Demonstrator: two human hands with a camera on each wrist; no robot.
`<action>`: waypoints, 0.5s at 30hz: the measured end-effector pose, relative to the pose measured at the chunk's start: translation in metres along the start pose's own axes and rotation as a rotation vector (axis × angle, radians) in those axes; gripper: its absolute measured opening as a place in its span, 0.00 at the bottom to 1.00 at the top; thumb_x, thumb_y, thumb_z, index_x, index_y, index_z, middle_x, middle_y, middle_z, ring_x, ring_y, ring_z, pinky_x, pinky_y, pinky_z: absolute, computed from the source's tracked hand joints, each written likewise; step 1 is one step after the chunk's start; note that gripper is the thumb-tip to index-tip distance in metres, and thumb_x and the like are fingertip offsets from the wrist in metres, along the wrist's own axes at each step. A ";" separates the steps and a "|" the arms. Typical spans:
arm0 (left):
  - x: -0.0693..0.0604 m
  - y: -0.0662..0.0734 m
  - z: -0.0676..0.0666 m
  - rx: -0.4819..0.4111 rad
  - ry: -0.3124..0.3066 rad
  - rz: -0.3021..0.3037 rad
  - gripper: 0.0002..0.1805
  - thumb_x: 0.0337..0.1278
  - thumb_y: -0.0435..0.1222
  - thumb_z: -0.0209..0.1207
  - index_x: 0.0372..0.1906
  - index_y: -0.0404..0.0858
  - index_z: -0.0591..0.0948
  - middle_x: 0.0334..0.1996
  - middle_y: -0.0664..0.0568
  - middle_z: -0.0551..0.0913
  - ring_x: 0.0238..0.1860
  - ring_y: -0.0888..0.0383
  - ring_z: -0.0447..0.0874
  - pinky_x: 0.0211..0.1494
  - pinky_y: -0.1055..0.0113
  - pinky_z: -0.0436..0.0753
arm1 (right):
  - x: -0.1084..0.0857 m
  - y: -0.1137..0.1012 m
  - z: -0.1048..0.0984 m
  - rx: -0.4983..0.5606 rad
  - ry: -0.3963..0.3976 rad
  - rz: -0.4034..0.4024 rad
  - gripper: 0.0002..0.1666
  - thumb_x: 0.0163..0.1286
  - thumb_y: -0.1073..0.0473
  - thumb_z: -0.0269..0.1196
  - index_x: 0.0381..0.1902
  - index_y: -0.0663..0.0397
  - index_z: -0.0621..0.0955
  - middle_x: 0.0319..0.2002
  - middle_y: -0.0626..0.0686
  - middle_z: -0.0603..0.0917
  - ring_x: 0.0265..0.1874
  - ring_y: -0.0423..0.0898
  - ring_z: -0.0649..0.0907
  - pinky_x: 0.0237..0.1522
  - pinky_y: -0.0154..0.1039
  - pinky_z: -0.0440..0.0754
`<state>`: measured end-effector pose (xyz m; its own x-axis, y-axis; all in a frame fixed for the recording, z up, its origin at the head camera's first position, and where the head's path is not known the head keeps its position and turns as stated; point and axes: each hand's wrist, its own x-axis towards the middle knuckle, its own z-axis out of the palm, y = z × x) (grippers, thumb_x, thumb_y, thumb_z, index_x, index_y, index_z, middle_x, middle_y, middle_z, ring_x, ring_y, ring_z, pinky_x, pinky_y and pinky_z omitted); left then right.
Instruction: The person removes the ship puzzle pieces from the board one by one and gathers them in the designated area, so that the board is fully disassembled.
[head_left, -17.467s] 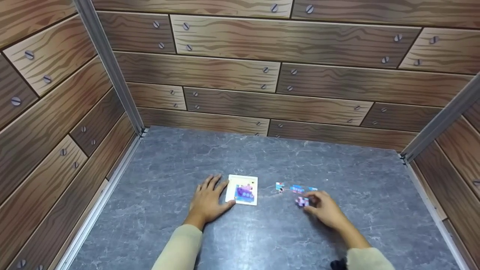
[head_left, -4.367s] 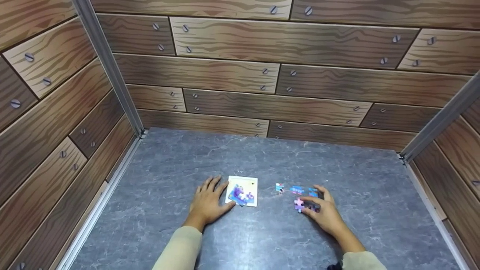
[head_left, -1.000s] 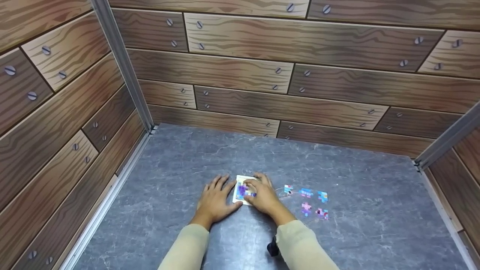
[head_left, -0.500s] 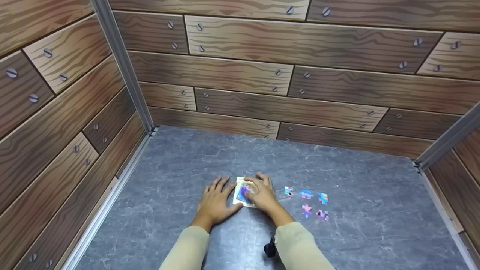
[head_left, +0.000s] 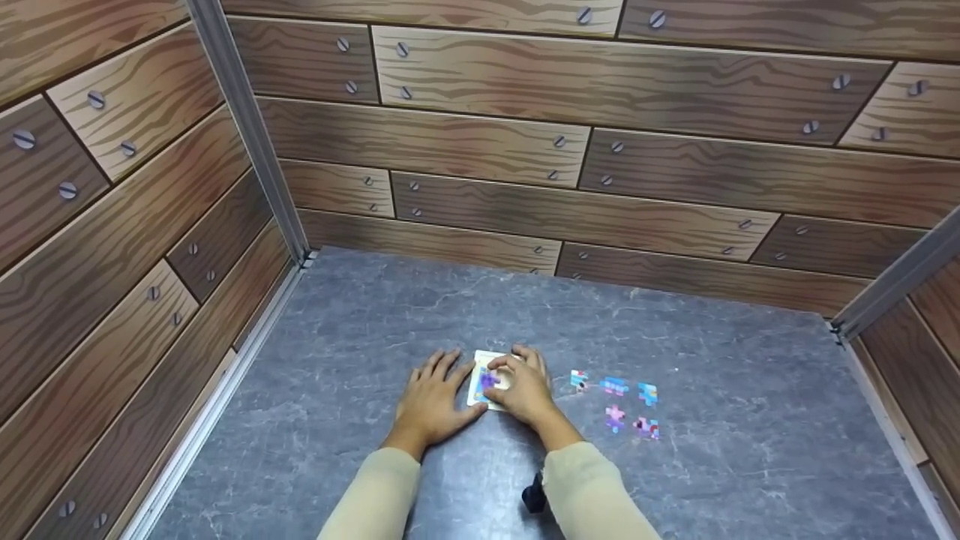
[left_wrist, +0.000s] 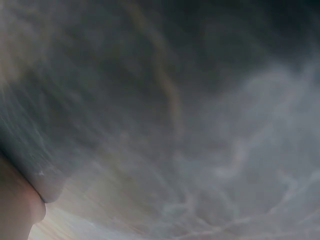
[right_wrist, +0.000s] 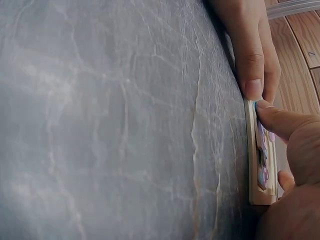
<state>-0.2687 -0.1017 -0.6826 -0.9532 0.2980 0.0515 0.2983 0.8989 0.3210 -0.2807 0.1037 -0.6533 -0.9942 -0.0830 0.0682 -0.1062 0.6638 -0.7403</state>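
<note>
A small pale jigsaw tray (head_left: pixel 488 353) lies on the table, with purple and blue pieces inside. My left hand (head_left: pixel 433 409) rests flat at its left side, fingers spread, with the thumb at the near left corner. Over the tray my right hand (head_left: pixel 528 394) bends thumb and index finger toward each other, pinching a purple puzzle piece (head_left: pixel 489 379). It covers the tray's right part. From the right wrist view, the right thumb (right_wrist: pixel 282 120) touches pieces in the tray (right_wrist: pixel 253 170), near the left thumb (right_wrist: pixel 254 87). The left wrist view is mostly blurred tabletop.
Several loose puzzle pieces (head_left: pixel 614 385) lie right of the right hand, in two rough rows. Walls with a wood-plank print (head_left: pixel 480 142) enclose the grey marbled table (head_left: pixel 720 360) behind and at both sides. A small black object (head_left: pixel 534 496) sits by the right sleeve.
Since 4.4 seconds ago my right hand has moved left from the loose pieces to the tray. In the last second its thumb and index finger shift slightly there. My left hand stays in place.
</note>
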 end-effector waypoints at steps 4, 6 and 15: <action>0.000 0.000 -0.001 -0.002 -0.005 -0.001 0.49 0.64 0.80 0.48 0.84 0.61 0.67 0.87 0.53 0.62 0.88 0.43 0.56 0.84 0.33 0.65 | 0.001 0.001 0.001 -0.005 -0.014 0.016 0.23 0.53 0.57 0.85 0.44 0.44 0.86 0.75 0.64 0.73 0.80 0.68 0.65 0.81 0.70 0.60; 0.000 0.000 -0.001 -0.003 -0.007 -0.002 0.49 0.64 0.80 0.48 0.84 0.61 0.67 0.87 0.53 0.61 0.88 0.43 0.56 0.84 0.34 0.64 | 0.002 0.000 0.001 -0.008 -0.022 0.015 0.24 0.54 0.57 0.85 0.45 0.44 0.85 0.75 0.64 0.73 0.79 0.68 0.66 0.80 0.71 0.60; -0.001 0.000 0.000 -0.024 -0.003 0.000 0.50 0.64 0.80 0.48 0.84 0.61 0.67 0.87 0.53 0.62 0.88 0.44 0.57 0.85 0.35 0.64 | 0.000 -0.002 0.000 -0.020 -0.053 0.009 0.23 0.56 0.57 0.83 0.46 0.48 0.84 0.76 0.65 0.71 0.83 0.72 0.60 0.83 0.73 0.52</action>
<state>-0.2680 -0.1020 -0.6828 -0.9531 0.2987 0.0486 0.2968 0.8911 0.3433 -0.2808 0.1025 -0.6522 -0.9930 -0.1154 0.0259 -0.0979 0.6794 -0.7272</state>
